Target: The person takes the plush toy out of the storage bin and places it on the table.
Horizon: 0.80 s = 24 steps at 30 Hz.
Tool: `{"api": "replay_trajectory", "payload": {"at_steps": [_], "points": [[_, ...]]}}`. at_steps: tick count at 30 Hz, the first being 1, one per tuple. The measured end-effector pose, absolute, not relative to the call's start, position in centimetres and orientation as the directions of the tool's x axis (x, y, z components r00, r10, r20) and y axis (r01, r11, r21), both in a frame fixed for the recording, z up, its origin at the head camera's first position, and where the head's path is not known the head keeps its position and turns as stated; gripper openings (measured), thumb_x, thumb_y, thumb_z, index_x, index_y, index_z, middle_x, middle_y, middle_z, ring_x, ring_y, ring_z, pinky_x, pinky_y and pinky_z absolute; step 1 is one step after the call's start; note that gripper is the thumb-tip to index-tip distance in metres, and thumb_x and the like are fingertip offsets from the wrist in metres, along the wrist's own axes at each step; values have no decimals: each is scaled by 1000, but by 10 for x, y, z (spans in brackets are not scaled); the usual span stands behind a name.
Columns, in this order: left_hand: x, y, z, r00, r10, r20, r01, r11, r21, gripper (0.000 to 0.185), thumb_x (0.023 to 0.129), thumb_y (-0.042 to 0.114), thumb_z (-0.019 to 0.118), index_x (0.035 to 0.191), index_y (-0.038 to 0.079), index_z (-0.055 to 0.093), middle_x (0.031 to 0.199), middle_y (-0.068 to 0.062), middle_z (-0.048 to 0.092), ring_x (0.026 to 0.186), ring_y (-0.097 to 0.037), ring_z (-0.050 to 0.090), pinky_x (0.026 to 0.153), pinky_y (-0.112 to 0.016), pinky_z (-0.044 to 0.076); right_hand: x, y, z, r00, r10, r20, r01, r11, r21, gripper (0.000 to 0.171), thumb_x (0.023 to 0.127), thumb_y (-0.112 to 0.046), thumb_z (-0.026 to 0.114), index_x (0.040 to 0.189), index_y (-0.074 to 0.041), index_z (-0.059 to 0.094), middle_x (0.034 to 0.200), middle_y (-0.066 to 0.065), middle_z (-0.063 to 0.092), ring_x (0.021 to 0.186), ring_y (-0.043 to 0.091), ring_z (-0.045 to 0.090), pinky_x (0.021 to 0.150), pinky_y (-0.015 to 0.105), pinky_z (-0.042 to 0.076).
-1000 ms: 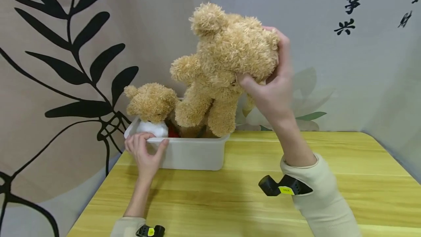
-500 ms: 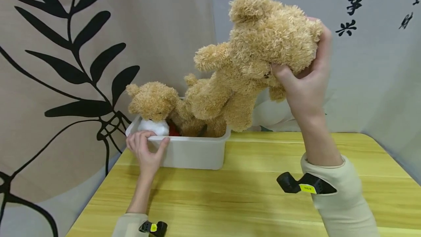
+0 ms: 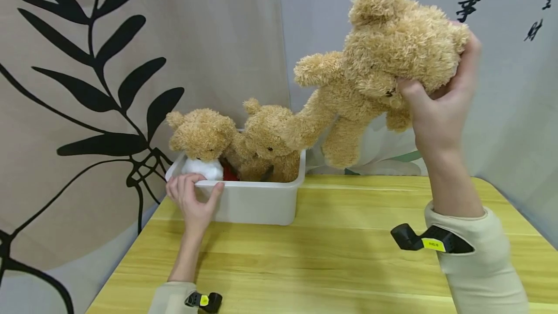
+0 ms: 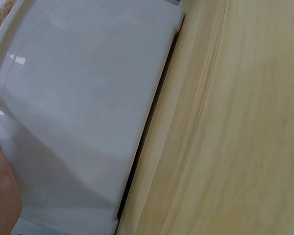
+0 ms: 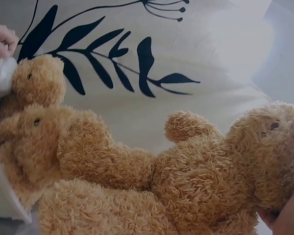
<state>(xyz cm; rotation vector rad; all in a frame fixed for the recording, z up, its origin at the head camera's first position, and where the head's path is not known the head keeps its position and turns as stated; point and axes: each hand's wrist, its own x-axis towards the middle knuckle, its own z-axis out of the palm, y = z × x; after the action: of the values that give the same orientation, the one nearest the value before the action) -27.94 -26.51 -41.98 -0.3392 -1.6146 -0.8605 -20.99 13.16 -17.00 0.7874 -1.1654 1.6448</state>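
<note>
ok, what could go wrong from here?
The right hand holds the lifted bear by its head, so it could swing or slip free.

One leg overlaps the rightmost bear in the white bin; contact is unclear, but it might snag and drag that one.

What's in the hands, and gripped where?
Right hand grips the raised teddy bear by its head. Left hand holds the white bin by its near rim, toward the left end.
</note>
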Motion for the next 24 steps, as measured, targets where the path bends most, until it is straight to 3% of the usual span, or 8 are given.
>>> {"api": "replay_trajectory", "payload": {"at_steps": [10, 19, 24], "points": [[-282, -265, -421, -214, -260, 942, 652, 680, 335, 64, 82, 62, 71, 87, -1, 60, 85, -17, 55, 91, -37, 41, 108, -55, 15, -226, 156, -182, -416, 355, 837, -909, -134, -395, 62, 70, 11, 58, 130, -5, 54, 130, 20, 52, 112, 32, 52, 87, 38, 50], [-278, -263, -418, -228, -255, 940, 648, 681, 341, 63, 82, 61, 71, 87, -1, 60, 86, -17, 55, 92, -37, 42, 109, -56, 14, -238, 180, -206, -598, 319, 735, -793, -102, -601, 69, 69, 14, 63, 133, -10, 54, 135, 14, 50, 115, 27, 52, 86, 33, 54], [-276, -262, -417, -237, -250, 939, 643, 685, 344, 63, 82, 60, 71, 87, -1, 60, 86, -17, 56, 93, -37, 42, 109, -54, 13, -248, 187, -228, -686, 252, 683, -712, -38, -701, 73, 72, 16, 66, 137, -15, 53, 135, 11, 47, 112, 25, 52, 78, 26, 57]]}}
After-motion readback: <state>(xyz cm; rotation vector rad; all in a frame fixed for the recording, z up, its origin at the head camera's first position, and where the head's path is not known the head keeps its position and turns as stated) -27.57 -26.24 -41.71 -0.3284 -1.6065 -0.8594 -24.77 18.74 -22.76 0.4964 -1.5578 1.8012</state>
